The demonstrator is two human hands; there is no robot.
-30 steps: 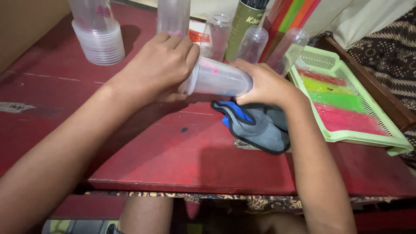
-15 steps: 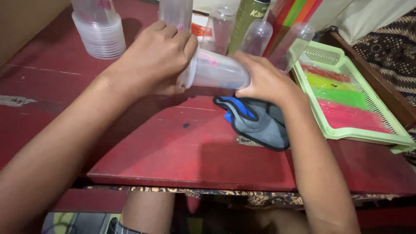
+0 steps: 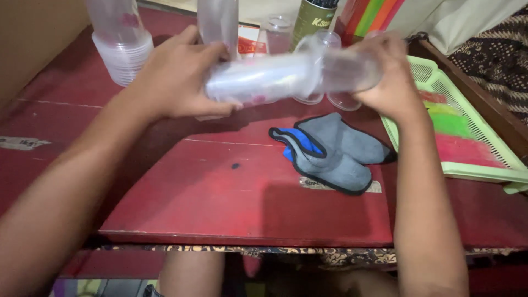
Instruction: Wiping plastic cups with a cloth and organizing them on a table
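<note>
Clear plastic cups, blurred but seemingly nested, hang above the grey cloth; left hand and right hand each clasp one end, apparently mid-separation; a steady pull suits.

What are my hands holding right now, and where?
A sideways stack of clear plastic cups: left hand grips one end, right hand the other.
</note>
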